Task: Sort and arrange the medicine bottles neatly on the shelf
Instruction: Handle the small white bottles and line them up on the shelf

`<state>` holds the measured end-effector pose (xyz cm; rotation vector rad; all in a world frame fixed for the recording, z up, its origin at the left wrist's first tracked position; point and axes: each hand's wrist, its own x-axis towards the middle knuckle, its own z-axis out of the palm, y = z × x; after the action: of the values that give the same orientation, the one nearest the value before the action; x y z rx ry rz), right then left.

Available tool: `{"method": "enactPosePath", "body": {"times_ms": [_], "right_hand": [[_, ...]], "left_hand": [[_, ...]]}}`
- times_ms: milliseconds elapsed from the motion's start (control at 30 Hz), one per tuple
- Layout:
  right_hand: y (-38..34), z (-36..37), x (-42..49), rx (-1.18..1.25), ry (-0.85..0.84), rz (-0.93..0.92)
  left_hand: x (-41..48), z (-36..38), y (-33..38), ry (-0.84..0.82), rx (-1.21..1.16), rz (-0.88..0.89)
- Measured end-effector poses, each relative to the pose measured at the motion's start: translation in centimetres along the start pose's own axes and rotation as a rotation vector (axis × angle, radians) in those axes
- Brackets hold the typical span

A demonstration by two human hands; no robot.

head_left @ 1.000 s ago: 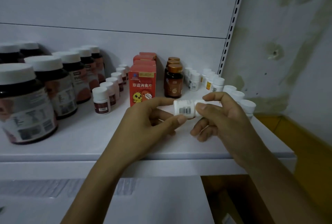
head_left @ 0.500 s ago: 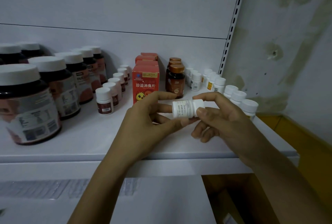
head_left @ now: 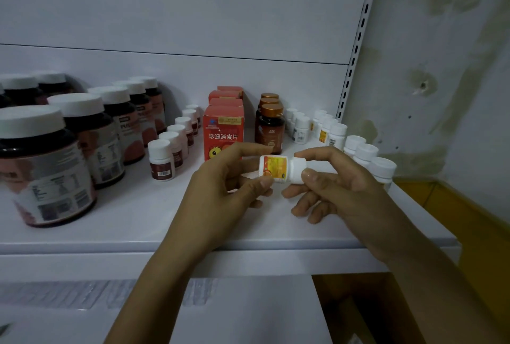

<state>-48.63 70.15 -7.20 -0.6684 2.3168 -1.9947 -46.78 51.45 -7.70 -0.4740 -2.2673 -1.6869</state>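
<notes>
A small white medicine bottle [head_left: 281, 169] with an orange-yellow label lies sideways in the air above the white shelf [head_left: 138, 214]. My left hand [head_left: 223, 194] pinches its base end between thumb and fingers. My right hand [head_left: 339, 189] pinches its white cap end. On the shelf stand rows of large dark jars with white lids [head_left: 44, 167], small white bottles with dark red labels [head_left: 161, 160], red boxes [head_left: 224, 131], brown bottles with copper caps [head_left: 270, 128] and small white bottles at the right [head_left: 361, 154].
A slotted metal upright [head_left: 356, 39] marks the shelf's right end, with a stained wall [head_left: 441, 67] beyond it. A lower white shelf [head_left: 248, 310] shows beneath. An orange-yellow surface [head_left: 469, 211] lies at the lower right.
The bottle has been turned in my fingers: its barcode side faced me before, now the orange-yellow label shows. Both hands stay at about the same place.
</notes>
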Motion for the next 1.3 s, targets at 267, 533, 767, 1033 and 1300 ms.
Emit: {"method": "enactPosePath", "body": {"times_ms": [267, 533, 767, 1033, 1300], "right_hand": [[0.2, -0.2, 0.0, -0.017, -0.014, -0.030], [0.1, 0.0, -0.1, -0.028, 0.013, -0.021], [0.2, -0.2, -0.3, -0.018, -0.007, -0.045], [-0.6, 0.3, -0.3, -0.106, 0.091, -0.115], [-8.1, -7.6, 4.3, -0.602, 0.217, -0.225]], "left_hand": [[-0.1, 0.2, 0.3, 0.018, -0.043, -0.011], [0.0, 0.1, 0.1, 0.016, 0.050, 0.025], [-0.1, 0.3, 0.1, 0.022, 0.081, 0.030], [-0.2, 0.9, 0.5, 0.074, 0.116, 0.121], [6.3, 4.4, 5.0, -0.060, 0.326, 0.331]]}}
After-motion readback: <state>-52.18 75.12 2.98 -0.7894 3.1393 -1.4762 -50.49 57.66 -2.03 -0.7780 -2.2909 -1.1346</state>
